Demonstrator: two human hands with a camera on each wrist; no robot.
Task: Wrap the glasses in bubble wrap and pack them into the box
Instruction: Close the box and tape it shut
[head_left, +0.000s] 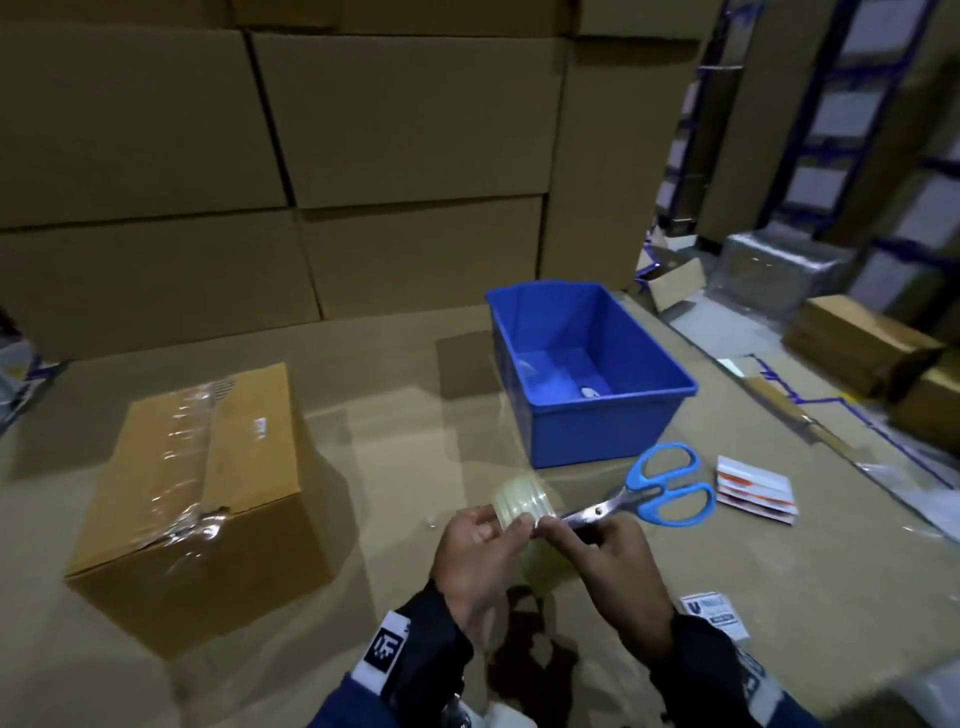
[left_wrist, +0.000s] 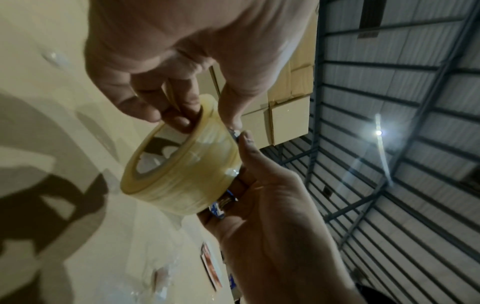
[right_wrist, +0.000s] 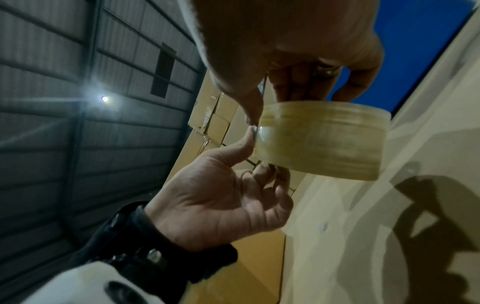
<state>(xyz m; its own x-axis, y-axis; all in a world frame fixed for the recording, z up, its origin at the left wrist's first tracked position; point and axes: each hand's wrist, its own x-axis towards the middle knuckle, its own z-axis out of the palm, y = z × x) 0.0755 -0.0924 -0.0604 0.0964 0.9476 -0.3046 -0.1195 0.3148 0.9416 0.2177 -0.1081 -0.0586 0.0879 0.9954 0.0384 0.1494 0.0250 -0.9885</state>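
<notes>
A roll of clear packing tape (head_left: 521, 500) is held up over the cardboard-covered table. My left hand (head_left: 491, 525) grips it, with fingers curled into its core (left_wrist: 182, 117). My right hand (head_left: 550, 527) pinches at the roll's outer layer with thumb (left_wrist: 245, 142) and forefinger. Blue-handled scissors (head_left: 660, 491) have their blades reaching under my right fingers; whether that hand holds them I cannot tell. The cardboard box (head_left: 192, 504) sits closed at the left, with clear tape along its top seam. No glass or bubble wrap shows plainly.
A blue plastic bin (head_left: 670, 387) stands behind the hands with a small pale object on its floor. Printed packets (head_left: 756, 491) lie right of the scissors and a leaflet (head_left: 717, 616) by my right wrist. Stacked cartons (head_left: 405, 119) wall off the back.
</notes>
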